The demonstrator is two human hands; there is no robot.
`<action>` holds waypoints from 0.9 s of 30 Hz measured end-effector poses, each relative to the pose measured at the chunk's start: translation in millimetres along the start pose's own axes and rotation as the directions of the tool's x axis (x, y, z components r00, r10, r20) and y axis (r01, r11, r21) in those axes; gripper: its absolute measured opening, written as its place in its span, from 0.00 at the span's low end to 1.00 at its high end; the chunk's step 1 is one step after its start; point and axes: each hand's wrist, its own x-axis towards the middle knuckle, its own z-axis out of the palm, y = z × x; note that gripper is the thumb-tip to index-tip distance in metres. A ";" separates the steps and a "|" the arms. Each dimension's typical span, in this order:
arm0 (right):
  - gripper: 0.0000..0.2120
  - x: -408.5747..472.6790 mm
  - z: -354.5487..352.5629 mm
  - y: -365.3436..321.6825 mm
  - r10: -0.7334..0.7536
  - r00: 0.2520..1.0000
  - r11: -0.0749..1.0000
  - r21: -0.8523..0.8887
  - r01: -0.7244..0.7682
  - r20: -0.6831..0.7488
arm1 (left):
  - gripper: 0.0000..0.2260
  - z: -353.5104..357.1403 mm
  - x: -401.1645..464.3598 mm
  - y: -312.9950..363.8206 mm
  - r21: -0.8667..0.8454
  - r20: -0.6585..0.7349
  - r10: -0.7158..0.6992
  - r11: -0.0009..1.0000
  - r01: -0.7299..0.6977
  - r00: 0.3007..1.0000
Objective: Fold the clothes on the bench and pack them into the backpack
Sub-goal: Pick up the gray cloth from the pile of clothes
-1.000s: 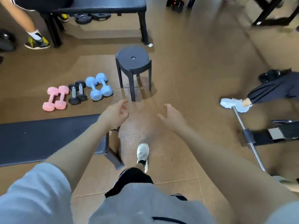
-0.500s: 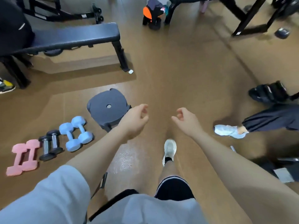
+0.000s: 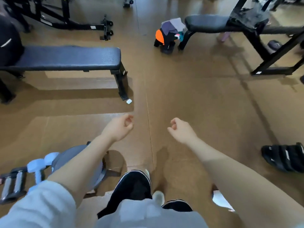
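Observation:
Both my hands hang in front of me over the brown floor and hold nothing. The fingers of my left hand (image 3: 120, 127) and my right hand (image 3: 180, 130) are loosely curled. Far ahead, a black and orange backpack (image 3: 165, 36) stands on the floor with grey cloth (image 3: 176, 24) bunched on top of it. It leans by the leg of a padded black bench (image 3: 207, 24). Dark clothes (image 3: 246, 14) lie draped over that bench's right part, blurred.
A long black bench (image 3: 69, 57) stands at the left, with a person in black (image 3: 8, 43) at its far end. A small white case (image 3: 129, 101) lies by its foot. A grey stool (image 3: 77, 163) and dumbbells (image 3: 37, 168) sit at my lower left, a black sandal (image 3: 285, 157) at the right.
I have walked forward: the stool and dumbbells slid down to my lower left, and the backpack and far bench came into view. My fingers went from spread to loosely curled.

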 end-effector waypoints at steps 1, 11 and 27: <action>0.18 26.3 -7.0 -11.8 -0.045 0.999 0.998 -0.031 0.046 0.024 | 0.17 -11.1 21.9 -5.5 -0.006 -0.032 -0.031 1.000 0.031 0.999; 0.18 312.1 -100.5 -109.8 -0.172 0.981 0.982 -0.058 0.177 0.086 | 0.17 -124.6 298.9 -31.0 -0.045 -0.086 -0.150 0.988 0.147 0.985; 0.14 736.5 -317.5 -90.4 0.086 0.990 0.995 0.069 -0.078 -0.113 | 0.16 -215.1 772.1 102.5 -0.027 0.073 0.121 0.993 -0.119 0.990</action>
